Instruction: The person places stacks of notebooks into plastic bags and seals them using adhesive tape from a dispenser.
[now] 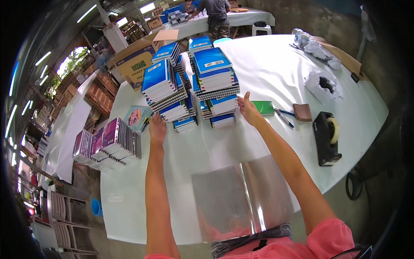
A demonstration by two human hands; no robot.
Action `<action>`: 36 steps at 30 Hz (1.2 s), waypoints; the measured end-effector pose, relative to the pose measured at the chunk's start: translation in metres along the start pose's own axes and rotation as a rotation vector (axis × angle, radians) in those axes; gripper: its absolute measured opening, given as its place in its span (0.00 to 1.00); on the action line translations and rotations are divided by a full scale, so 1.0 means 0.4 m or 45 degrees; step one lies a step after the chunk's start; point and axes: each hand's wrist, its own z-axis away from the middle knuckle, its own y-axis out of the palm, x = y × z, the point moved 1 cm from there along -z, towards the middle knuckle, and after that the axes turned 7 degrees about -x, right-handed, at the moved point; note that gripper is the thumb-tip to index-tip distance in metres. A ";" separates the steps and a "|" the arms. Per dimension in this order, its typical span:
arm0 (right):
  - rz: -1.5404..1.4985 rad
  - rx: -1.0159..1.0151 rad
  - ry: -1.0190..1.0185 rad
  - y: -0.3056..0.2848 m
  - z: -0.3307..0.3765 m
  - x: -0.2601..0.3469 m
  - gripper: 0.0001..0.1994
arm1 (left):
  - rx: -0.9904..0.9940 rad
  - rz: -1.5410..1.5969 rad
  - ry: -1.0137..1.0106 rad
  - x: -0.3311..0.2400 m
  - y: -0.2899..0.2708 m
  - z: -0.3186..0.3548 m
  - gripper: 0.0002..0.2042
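Two tall stacks of blue-covered spiral notebooks stand side by side on the white table, a left stack and a right stack. Low on the outer side of the left stack is my left hand, its fingers loosely bent and holding nothing. My right hand is open at the lower right side of the right stack, thumb raised apart from the fingers. Whether either hand presses on the notebooks I cannot tell. A clear plastic sheet lies flat between my forearms, near the table's front edge.
Purple notebooks and a pink-pictured notebook lie left. Right are a green box, pens, a brown block, a black tape dispenser and a plastic bag. Behind stand a carton and a person.
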 end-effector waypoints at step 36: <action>-0.572 0.047 0.350 0.135 0.022 -0.027 0.20 | 0.188 0.153 0.032 0.129 0.097 0.095 0.23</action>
